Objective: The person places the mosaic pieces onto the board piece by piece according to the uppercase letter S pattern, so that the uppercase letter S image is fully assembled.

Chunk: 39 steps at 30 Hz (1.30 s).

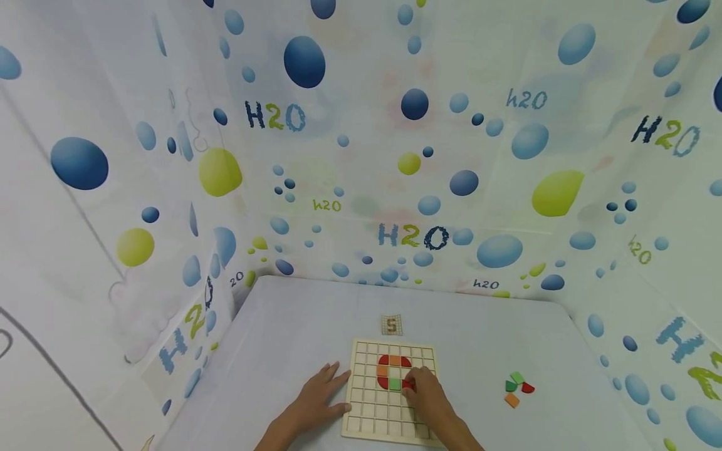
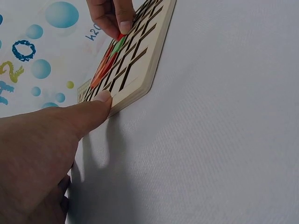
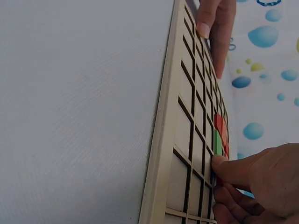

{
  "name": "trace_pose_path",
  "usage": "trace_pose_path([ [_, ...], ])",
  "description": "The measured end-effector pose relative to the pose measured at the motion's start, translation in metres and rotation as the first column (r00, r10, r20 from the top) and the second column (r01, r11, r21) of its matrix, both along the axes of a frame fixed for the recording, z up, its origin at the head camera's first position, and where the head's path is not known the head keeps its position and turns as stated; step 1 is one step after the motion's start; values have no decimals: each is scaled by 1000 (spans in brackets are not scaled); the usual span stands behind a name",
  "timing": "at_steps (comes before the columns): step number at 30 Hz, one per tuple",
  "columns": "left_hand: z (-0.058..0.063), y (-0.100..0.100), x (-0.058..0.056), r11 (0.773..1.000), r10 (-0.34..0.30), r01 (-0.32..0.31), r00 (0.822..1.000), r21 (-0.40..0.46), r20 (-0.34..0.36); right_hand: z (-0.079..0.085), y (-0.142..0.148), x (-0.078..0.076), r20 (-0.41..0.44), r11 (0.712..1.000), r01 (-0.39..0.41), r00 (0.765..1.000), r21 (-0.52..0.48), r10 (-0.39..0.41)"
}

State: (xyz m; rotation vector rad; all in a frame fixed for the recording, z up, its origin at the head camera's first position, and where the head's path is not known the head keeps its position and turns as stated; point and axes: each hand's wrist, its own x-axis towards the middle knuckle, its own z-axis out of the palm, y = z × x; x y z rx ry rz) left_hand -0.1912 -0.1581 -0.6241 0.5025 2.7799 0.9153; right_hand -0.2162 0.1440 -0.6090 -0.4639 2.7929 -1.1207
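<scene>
Currently pinching red tile (image 1: 406, 383) in right hand (image 1: 427, 396), just right of green tile (image 1: 395, 384). Touching board (image 1: 381, 412) at left with spread left hand (image 1: 318, 399).

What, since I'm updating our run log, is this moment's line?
left hand: touches grid board | right hand: pinches red tile beside green tile | loose tiles: right of board | card: beyond board

Both forearms (image 1: 280, 432) are stretched forward and angled inward toward each other. The left hand (image 1: 318, 399) is held with its back upward, the left fingers (image 1: 329, 373) extended and the left thumb (image 2: 93, 114) set well apart from them. A pinch is formed by the right hand (image 1: 427, 396), the right fingers (image 3: 230, 205) being curled opposite the right thumb (image 3: 233, 170).
</scene>
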Motion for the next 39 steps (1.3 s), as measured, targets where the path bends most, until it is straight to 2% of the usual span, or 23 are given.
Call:
trace_pose_path([
  [7, 6, 0, 2, 1000, 3, -3, 1000, -1, 6, 0, -1, 0, -26, 1000, 12, 1000, 28, -12],
  [15, 4, 0, 0, 1000, -1, 1, 1000, -5, -3, -1, -4, 1, -77, 995, 37, 997, 95, -30],
  [21, 3, -1, 0, 1000, -4, 4, 1000, 5, -14, 1, -1, 2, -60, 997, 30, 998, 65, -26],
  [28, 1, 1, 0, 1000, -13, 13, 1000, 9, -10, 0, 12, 4, -40, 998, -65, 997, -9, 65],
  [30, 1, 2, 0, 1000, -14, 14, 1000, 10, -10, -3, 20, 3, -41, 997, -71, 997, -18, 70],
  [32, 1, 2, 0, 1000, -15, 15, 1000, -1, -12, -3, 32, 2, -42, 999, -43, 998, -30, 42],
  [35, 1, 2, 0, 1000, -18, 18, 1000, 6, -16, -2, 54, -1, -67, 997, 74, 995, -32, -76],
  [39, 1, 1, -1, 1000, -15, 15, 1000, 26, -24, 4, 96, -7, -109, 968, 249, 962, -10, -248],
])
